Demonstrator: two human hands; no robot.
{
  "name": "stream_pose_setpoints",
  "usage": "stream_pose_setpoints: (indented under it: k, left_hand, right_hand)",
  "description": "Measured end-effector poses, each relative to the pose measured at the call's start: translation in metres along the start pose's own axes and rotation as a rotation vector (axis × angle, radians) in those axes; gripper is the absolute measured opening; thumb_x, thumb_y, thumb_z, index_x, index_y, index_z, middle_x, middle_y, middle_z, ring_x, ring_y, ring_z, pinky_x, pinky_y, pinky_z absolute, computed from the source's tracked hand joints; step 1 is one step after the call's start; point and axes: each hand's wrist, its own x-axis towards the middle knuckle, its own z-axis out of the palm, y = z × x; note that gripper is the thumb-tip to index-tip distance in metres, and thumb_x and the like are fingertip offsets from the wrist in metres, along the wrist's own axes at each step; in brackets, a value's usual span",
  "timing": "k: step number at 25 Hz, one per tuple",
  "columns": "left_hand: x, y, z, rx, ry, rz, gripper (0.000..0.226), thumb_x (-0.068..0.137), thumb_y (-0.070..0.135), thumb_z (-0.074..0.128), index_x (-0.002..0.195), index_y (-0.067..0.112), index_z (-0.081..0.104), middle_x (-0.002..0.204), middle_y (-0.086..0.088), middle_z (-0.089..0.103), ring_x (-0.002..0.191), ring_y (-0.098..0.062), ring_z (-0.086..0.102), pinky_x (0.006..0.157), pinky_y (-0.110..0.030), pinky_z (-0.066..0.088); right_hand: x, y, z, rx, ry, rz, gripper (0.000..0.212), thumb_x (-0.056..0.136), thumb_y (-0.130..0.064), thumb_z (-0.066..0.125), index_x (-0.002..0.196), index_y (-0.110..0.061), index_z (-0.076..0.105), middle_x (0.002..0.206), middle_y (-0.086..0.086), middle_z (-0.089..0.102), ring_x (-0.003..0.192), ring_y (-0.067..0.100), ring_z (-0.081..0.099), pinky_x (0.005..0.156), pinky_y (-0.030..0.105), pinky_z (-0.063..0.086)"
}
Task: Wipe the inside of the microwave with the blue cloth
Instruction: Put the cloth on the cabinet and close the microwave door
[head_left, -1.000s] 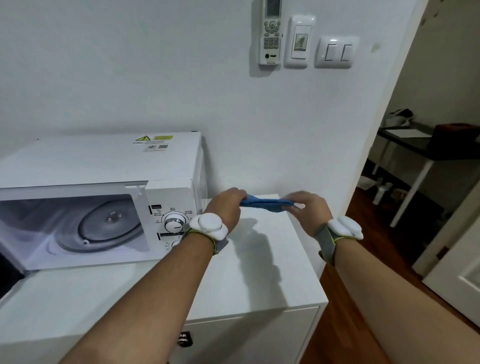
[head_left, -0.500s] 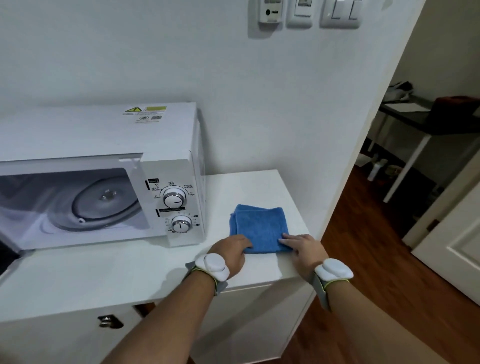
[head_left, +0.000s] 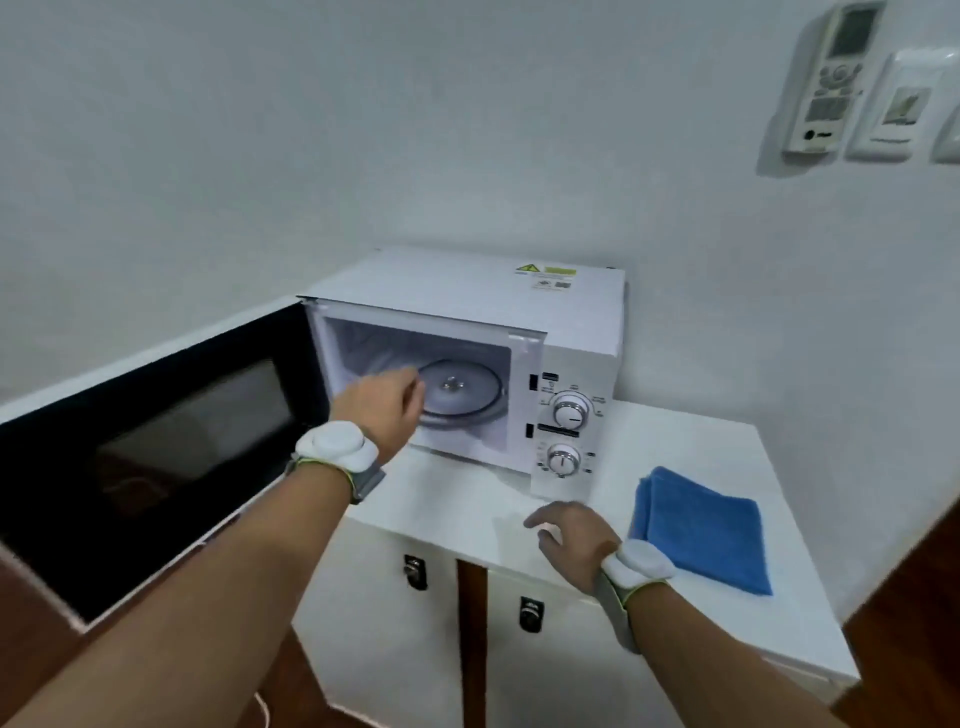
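The white microwave (head_left: 576, 312) stands on a white cabinet (head_left: 691, 447) with its dark door (head_left: 156, 441) swung wide to the left. A glass turntable (head_left: 462, 395) lies inside the cavity. The blue cloth (head_left: 701, 530) lies folded flat on the cabinet top, right of the microwave. My left hand (head_left: 379, 405) hovers at the cavity's mouth, fingers loosely curled, holding nothing. My right hand (head_left: 571, 535) floats above the cabinet's front edge, fingers spread, a little left of the cloth and apart from it.
Two round dials (head_left: 569, 415) sit on the microwave's right panel. Cabinet doors below carry small latches (head_left: 530, 613). A remote holder (head_left: 831, 78) and wall switches (head_left: 898, 109) hang at the upper right. Wooden floor shows at the right and lower left.
Both hands let go of the cloth, which now lies flat on the cabinet. My left hand moved to the microwave's opening. The view swung left, showing the open door.
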Motion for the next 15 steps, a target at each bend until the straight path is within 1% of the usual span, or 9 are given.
stream_pose_setpoints:
  k: [1, 2, 3, 5, 7, 9, 10, 13, 15]
  left_hand:
    - [0.008, -0.023, -0.025, 0.029, 0.067, -0.049, 0.016, 0.086, 0.028, 0.046, 0.091, 0.018, 0.057, 0.094, -0.012, 0.066, 0.090, -0.037, 0.060, 0.072, -0.042, 0.048]
    - [0.006, -0.056, -0.062, 0.102, 0.129, -0.124, 0.019, 0.085, 0.027, 0.048, 0.099, 0.018, 0.058, 0.102, -0.013, 0.063, 0.097, -0.036, 0.057, 0.078, -0.043, 0.048]
    - [0.006, -0.084, -0.094, 0.185, 0.148, -0.203, 0.024, 0.084, 0.029, 0.048, 0.104, 0.018, 0.058, 0.109, -0.013, 0.061, 0.103, -0.036, 0.054, 0.084, -0.045, 0.047]
    - [-0.002, -0.135, -0.149, 0.363, 0.138, -0.401, 0.031, 0.086, 0.035, 0.047, 0.108, 0.017, 0.058, 0.119, -0.014, 0.058, 0.111, -0.037, 0.051, 0.091, -0.046, 0.043]
    - [-0.023, -0.174, -0.183, 0.458, 0.023, -0.586, 0.036, 0.089, 0.038, 0.044, 0.106, 0.012, 0.061, 0.120, -0.018, 0.060, 0.110, -0.038, 0.054, 0.091, -0.041, 0.043]
    - [-0.046, -0.193, -0.189, 0.416, -0.128, -0.683, 0.042, 0.092, 0.039, 0.041, 0.098, 0.004, 0.063, 0.112, -0.022, 0.065, 0.105, -0.038, 0.058, 0.089, -0.037, 0.044]
    - [-0.056, -0.197, -0.187, 0.387, -0.154, -0.698, 0.044, 0.093, 0.040, 0.039, 0.093, 0.004, 0.064, 0.108, -0.022, 0.066, 0.103, -0.038, 0.059, 0.090, -0.037, 0.043]
    - [-0.073, -0.191, -0.188, 0.297, -0.090, -0.714, 0.051, 0.092, 0.048, 0.035, 0.083, 0.007, 0.063, 0.096, -0.021, 0.067, 0.100, -0.037, 0.058, 0.095, -0.037, 0.039]
    - [-0.081, -0.173, -0.191, 0.176, -0.107, -0.712, 0.056, 0.091, 0.054, 0.032, 0.081, 0.008, 0.062, 0.091, -0.015, 0.064, 0.095, -0.032, 0.057, 0.089, -0.036, 0.038]
  right_hand:
    - [0.008, -0.010, 0.009, -0.003, -0.034, -0.027, 0.035, 0.090, -0.021, 0.044, 0.122, -0.023, 0.059, 0.134, -0.002, 0.057, 0.127, 0.016, 0.046, 0.104, 0.021, 0.032]
    - [0.019, -0.029, 0.024, -0.007, -0.077, -0.072, 0.037, 0.091, -0.022, 0.044, 0.126, -0.024, 0.055, 0.138, -0.002, 0.053, 0.129, 0.015, 0.044, 0.106, 0.021, 0.032]
    - [0.027, -0.039, 0.036, -0.013, -0.110, -0.096, 0.041, 0.091, -0.023, 0.044, 0.131, -0.025, 0.050, 0.142, -0.003, 0.049, 0.132, 0.015, 0.041, 0.109, 0.022, 0.031]
    - [0.035, -0.052, 0.057, -0.056, -0.197, -0.137, 0.050, 0.091, -0.027, 0.043, 0.140, -0.026, 0.037, 0.150, -0.003, 0.037, 0.138, 0.014, 0.033, 0.114, 0.022, 0.025]
    - [0.041, -0.056, 0.072, -0.172, -0.275, -0.170, 0.058, 0.092, -0.032, 0.041, 0.146, -0.026, 0.022, 0.157, -0.003, 0.023, 0.143, 0.012, 0.023, 0.116, 0.023, 0.017]
    - [0.045, -0.050, 0.079, -0.267, -0.290, -0.173, 0.061, 0.092, -0.033, 0.038, 0.148, -0.027, 0.013, 0.159, -0.007, 0.012, 0.145, 0.009, 0.015, 0.116, 0.023, 0.012]
    - [0.045, -0.047, 0.079, -0.291, -0.283, -0.173, 0.061, 0.092, -0.030, 0.037, 0.148, -0.029, 0.011, 0.160, -0.008, 0.011, 0.145, 0.008, 0.013, 0.116, 0.023, 0.011]
    - [0.044, -0.034, 0.072, -0.299, -0.285, -0.143, 0.067, 0.089, -0.013, 0.035, 0.148, -0.033, 0.008, 0.160, -0.009, 0.009, 0.146, 0.009, 0.012, 0.117, 0.025, 0.009]
    - [0.040, -0.028, 0.065, -0.317, -0.312, -0.113, 0.072, 0.088, -0.006, 0.035, 0.148, -0.034, 0.007, 0.160, -0.007, 0.006, 0.146, 0.011, 0.010, 0.119, 0.031, 0.012]
